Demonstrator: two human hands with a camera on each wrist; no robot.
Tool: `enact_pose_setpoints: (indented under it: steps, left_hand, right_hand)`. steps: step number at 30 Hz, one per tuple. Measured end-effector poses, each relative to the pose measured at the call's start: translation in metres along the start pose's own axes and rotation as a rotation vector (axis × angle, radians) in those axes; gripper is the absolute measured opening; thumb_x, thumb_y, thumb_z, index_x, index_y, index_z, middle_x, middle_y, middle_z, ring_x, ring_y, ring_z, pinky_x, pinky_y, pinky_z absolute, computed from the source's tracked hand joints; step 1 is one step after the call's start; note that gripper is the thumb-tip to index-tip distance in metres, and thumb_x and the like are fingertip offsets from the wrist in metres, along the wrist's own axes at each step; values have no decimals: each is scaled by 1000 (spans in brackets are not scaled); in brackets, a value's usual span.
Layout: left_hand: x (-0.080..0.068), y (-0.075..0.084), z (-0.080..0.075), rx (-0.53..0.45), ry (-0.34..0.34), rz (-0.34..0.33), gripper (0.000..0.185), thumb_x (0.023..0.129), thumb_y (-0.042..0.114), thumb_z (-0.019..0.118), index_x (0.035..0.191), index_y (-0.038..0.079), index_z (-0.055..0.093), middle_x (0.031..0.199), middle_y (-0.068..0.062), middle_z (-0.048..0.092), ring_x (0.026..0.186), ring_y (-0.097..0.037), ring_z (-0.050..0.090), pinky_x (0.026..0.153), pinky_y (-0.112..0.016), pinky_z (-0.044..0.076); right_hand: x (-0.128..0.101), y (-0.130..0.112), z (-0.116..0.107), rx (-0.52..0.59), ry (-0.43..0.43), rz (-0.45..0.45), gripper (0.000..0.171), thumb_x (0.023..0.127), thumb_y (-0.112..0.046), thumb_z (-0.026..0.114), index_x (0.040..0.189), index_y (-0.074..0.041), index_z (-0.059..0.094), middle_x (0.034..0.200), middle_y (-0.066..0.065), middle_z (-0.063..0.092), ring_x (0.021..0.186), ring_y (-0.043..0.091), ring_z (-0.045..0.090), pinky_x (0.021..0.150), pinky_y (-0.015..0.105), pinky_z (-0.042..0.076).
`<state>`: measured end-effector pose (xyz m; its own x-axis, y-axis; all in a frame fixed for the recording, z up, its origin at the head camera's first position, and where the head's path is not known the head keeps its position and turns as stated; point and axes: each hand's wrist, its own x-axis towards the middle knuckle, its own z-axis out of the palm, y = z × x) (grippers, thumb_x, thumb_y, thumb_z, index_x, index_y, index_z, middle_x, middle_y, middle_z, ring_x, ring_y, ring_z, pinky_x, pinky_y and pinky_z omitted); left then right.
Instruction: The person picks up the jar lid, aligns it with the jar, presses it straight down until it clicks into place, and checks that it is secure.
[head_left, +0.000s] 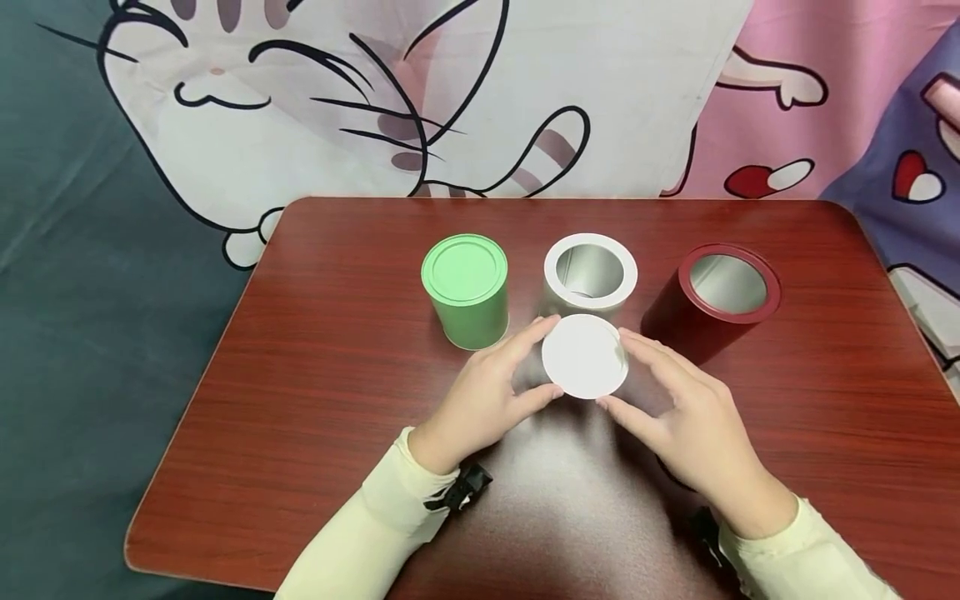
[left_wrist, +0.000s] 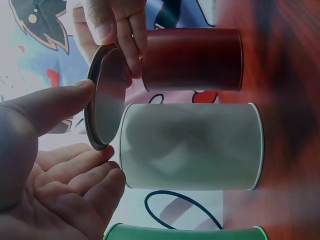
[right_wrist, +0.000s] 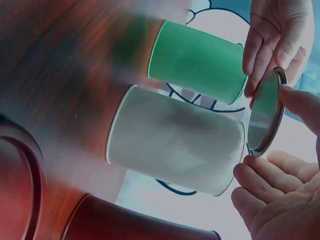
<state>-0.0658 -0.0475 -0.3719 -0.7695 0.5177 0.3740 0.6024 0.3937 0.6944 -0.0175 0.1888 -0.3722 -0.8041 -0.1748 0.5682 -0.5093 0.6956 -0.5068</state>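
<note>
A round white lid (head_left: 585,357) is held level between both hands, above the table and in front of the white can (head_left: 590,271). My left hand (head_left: 487,400) pinches its left edge between thumb and fingertips; my right hand (head_left: 678,408) pinches the right edge the same way. The lid's shiny metal underside (left_wrist: 109,97) faces the can in the left wrist view. The white can stands upright with its top uncovered, its silvery inside showing. Left of it stands a green can (head_left: 471,308) with a green lid (head_left: 465,268) on top.
An uncovered dark red can (head_left: 705,312) stands to the right of the white one. A dark red round-rimmed piece (right_wrist: 17,182) lies on the table, seen in the right wrist view. The brown table (head_left: 300,417) backs onto a cartoon-cat cloth (head_left: 480,92).
</note>
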Motion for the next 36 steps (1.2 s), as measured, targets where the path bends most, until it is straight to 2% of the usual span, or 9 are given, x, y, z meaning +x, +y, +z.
enact_pose_setpoints:
  steps: [5, 9, 14, 21, 26, 36]
  left_hand:
    - [6, -1, 0, 4, 2, 4, 71, 82, 12, 83, 145, 4, 50, 143, -11, 57, 136, -22, 51, 110, -34, 43]
    - [8, -1, -1, 0, -3, -14, 72, 82, 12, 83, 145, 5, 50, 143, -10, 57, 136, -21, 50, 110, -34, 43]
    - [11, 1, -3, -1, -8, -39, 71, 83, 13, 83, 145, 6, 51, 144, -10, 57, 136, -20, 51, 113, -37, 40]
    - [17, 2, -7, 24, -21, -71, 70, 85, 19, 81, 147, 11, 50, 144, -10, 56, 135, -19, 51, 110, -37, 43]
    - [22, 1, -8, 27, -31, -65, 70, 87, 20, 80, 148, 9, 48, 145, -11, 56, 135, -20, 52, 111, -35, 42]
    - [30, -1, -10, 60, -18, -45, 68, 88, 20, 78, 147, 5, 49, 144, -11, 56, 133, -20, 54, 110, -31, 42]
  right_hand:
    - [4, 2, -2, 1, -10, 15, 62, 80, -41, 81, 129, -7, 67, 126, 8, 69, 116, 20, 65, 102, 7, 36]
    - [7, 3, -3, 4, -18, 18, 63, 74, -24, 86, 130, -7, 66, 127, 7, 68, 116, 20, 64, 103, 8, 36]
    - [11, 3, -4, 1, -37, 17, 62, 75, -24, 85, 131, -6, 66, 129, 7, 67, 119, 20, 63, 104, 8, 35]
    - [16, 5, -4, -2, -34, 15, 68, 70, -16, 86, 134, -8, 64, 131, 7, 66, 118, 23, 63, 103, 7, 35]
    - [19, 7, -4, -8, -21, 17, 70, 68, -13, 87, 133, -7, 64, 130, 8, 66, 115, 24, 64, 102, 6, 34]
    - [28, 12, -2, 6, -8, -4, 69, 71, -13, 85, 135, -5, 62, 133, 9, 65, 118, 26, 63, 105, 8, 33]
